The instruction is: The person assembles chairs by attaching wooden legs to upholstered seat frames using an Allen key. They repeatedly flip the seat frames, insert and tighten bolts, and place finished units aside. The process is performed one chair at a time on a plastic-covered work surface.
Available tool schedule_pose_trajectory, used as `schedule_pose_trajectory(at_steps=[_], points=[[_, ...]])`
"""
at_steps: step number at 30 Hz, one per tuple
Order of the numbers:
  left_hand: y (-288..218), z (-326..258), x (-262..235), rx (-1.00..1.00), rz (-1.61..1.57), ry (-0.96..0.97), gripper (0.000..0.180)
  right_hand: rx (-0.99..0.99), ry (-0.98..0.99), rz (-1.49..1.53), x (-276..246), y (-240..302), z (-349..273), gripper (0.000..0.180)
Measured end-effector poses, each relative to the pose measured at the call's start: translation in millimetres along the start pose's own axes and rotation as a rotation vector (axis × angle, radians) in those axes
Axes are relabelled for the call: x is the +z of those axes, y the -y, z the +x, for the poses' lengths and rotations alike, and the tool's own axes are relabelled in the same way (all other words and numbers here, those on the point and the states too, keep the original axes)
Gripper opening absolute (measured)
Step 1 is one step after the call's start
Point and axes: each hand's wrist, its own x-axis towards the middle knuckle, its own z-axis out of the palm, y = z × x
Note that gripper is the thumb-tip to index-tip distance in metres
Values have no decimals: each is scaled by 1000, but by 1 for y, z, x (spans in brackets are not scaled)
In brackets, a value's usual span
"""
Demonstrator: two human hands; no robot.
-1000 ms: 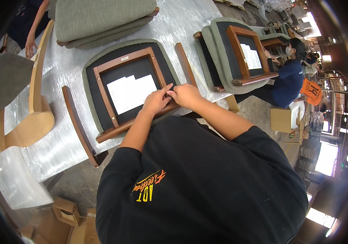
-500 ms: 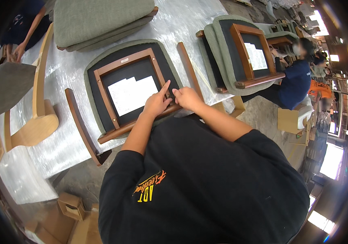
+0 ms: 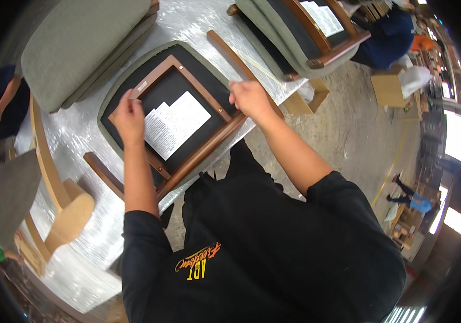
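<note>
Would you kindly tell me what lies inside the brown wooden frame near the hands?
Inside the brown wooden frame, white paper lies over the black seat underside. What the paper covers is hidden; the left hand blocks part of the left rail.

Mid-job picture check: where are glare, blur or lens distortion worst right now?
Head view: glare streaks the plastic-wrapped table, and the windows at far right look blown out; head view: the black seat underside shows little detail; head view: straight edges bend toward the dark rim; head view: the left hand may be slightly blurred.
</note>
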Motion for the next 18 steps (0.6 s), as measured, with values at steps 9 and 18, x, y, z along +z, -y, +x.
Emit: schedule_pose_trajectory(at_steps=[9,18], points=[[85,134,13,13,478,285,65,366,596,305,42,30,-114,75],[105,171,40,-179,487,381,105,57,454,153,112,11,-133,53]])
